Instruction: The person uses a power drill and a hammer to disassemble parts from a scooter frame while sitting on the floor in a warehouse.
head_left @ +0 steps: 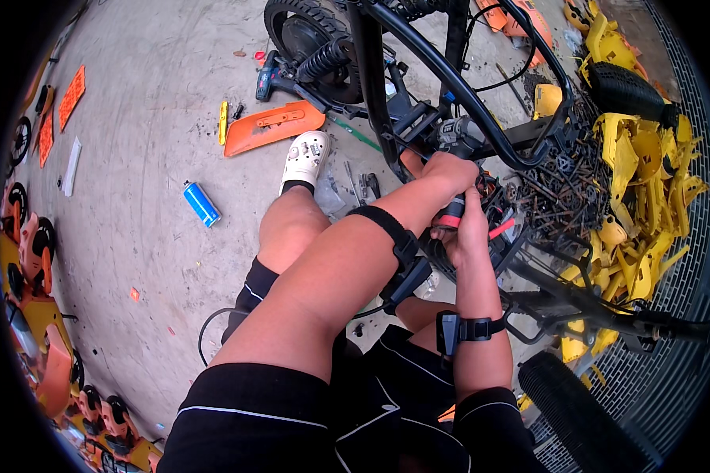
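A grey and black cordless power tool (459,135) is up against the black tube frame (422,49) of a wheeled vehicle. My left hand (448,169) is closed around its upper part, with most of the fingers hidden behind the hand and wrist. Lower down, my right hand (469,230) wraps the handle near its red-trimmed base (450,213). The tip of the tool and what it touches are out of sight. A thick-treaded wheel (312,47) and a coil spring shock absorber (323,60) belong to the same vehicle.
Bolts and metal scraps (556,185) lie heaped right of the frame, beside broken yellow panels (647,189). A blue spray can (202,204), an orange panel (272,126) and another cordless drill (268,77) rest on the concrete. Orange parts (51,355) line the left edge.
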`<action>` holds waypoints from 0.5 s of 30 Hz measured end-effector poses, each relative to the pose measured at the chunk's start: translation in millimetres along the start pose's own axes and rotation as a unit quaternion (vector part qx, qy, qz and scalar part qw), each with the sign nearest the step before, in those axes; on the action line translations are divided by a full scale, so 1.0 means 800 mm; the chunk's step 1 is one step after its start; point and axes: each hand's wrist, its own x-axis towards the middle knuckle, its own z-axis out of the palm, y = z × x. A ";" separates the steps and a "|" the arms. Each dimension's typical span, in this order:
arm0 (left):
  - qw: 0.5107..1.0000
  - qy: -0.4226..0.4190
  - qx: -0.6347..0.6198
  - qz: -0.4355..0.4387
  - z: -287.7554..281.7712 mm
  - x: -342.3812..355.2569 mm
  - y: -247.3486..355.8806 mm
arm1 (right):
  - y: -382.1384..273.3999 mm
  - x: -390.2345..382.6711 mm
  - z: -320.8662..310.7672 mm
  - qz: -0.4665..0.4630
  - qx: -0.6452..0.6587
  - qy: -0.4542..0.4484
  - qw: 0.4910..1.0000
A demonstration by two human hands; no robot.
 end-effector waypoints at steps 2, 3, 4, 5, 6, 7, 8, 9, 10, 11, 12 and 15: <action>1.000 0.007 -0.022 -0.022 0.000 0.000 0.000 | -0.001 -0.001 0.000 0.001 -0.004 -0.002 1.000; 1.000 0.005 -0.023 -0.020 0.000 0.000 0.000 | -0.002 -0.002 0.000 0.001 -0.007 0.001 1.000; 1.000 0.003 -0.024 -0.018 0.000 -0.001 0.000 | -0.002 -0.002 0.001 0.002 -0.010 0.003 1.000; 1.000 0.002 -0.025 -0.017 -0.001 -0.001 0.000 | -0.003 -0.003 0.002 0.002 -0.013 0.006 1.000; 1.000 0.000 -0.023 -0.015 -0.001 -0.002 0.001 | -0.005 -0.005 0.003 0.004 -0.014 0.006 1.000; 1.000 -0.002 -0.021 -0.013 -0.002 -0.002 0.001 | -0.007 -0.006 0.004 0.007 -0.015 0.006 1.000; 1.000 -0.005 -0.019 -0.011 -0.001 -0.001 0.002 | -0.009 -0.007 0.004 0.009 -0.016 0.008 1.000; 1.000 -0.006 -0.021 -0.011 0.000 0.001 0.001 | -0.011 -0.008 0.004 0.009 -0.017 0.001 1.000; 1.000 -0.008 -0.023 -0.011 0.001 0.002 0.001 | -0.013 -0.008 0.002 0.010 -0.017 -0.005 1.000; 1.000 -0.008 -0.024 -0.012 0.001 0.002 0.002 | -0.015 -0.008 0.001 0.011 -0.018 -0.012 1.000; 1.000 -0.013 -0.020 -0.010 0.000 0.003 0.002 | -0.015 -0.007 0.000 0.011 -0.020 -0.016 1.000; 1.000 -0.024 -0.011 -0.008 -0.002 0.002 0.004 | -0.015 -0.006 -0.001 0.011 -0.023 -0.022 0.999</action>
